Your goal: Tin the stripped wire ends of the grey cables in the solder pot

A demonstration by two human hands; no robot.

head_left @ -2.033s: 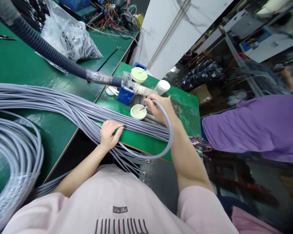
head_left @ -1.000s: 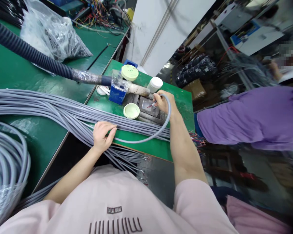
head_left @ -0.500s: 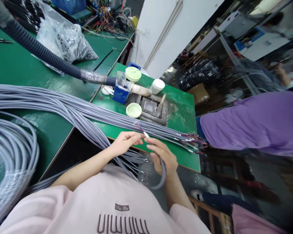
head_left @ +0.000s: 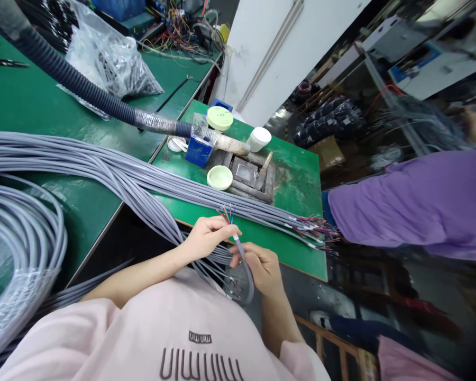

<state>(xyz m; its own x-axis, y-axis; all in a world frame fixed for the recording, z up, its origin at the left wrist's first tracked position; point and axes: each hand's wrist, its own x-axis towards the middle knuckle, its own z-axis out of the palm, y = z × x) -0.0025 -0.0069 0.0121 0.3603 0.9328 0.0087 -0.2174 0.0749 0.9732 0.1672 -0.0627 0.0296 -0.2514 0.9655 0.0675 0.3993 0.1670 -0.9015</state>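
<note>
My left hand (head_left: 207,236) and my right hand (head_left: 259,267) hold one grey cable (head_left: 245,264) between them, just in front of the green table's near edge. The left fingers pinch the cable near its stripped end, where thin coloured wires (head_left: 226,212) fan upward. The right hand grips the cable lower down, where it curves into a loop toward my lap. Behind the hands a long bundle of grey cables (head_left: 150,182) lies across the table, its stripped coloured ends (head_left: 315,228) sticking out at the right.
On the small green table (head_left: 297,180) sit a metal pot set in a recess (head_left: 246,172), a pale green lid (head_left: 219,177), a blue box (head_left: 199,149), two jars. A corrugated hose (head_left: 71,79) crosses the left bench. A person in purple (head_left: 408,206) stands right. Coiled cable (head_left: 19,254) lies left.
My right hand has pulled the cable end back from the metal pot to the table's near edge. My left hand left the bundle and now pinches that cable's stripped end.
</note>
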